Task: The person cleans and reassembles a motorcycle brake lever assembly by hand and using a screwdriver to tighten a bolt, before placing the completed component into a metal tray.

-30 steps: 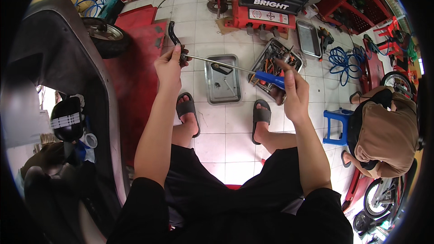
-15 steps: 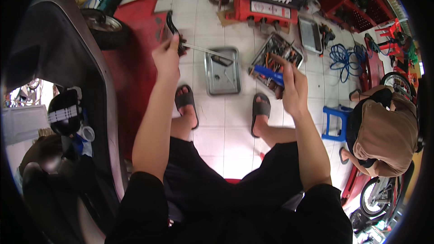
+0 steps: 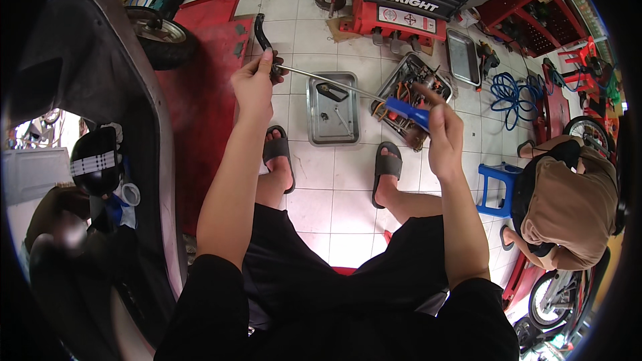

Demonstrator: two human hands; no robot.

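while the left hand (image 3: 253, 83) grips the black lever (image 3: 261, 35) above the steel tray (image 3: 314, 130) | right hand (image 3: 443, 130) closed on blue-handled screwdriver (image 3: 348, 88), tip at the lever | step: seems driving a screw | next: probably steady turning, lever held firm

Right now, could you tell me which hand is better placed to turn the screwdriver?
Right. The right hand grips the blue screwdriver handle; the left hand holds the black lever at the shaft's tip.

black sleeves (image 3: 221, 294), black shorts (image 3: 334, 261), dark sandals (image 3: 277, 150).
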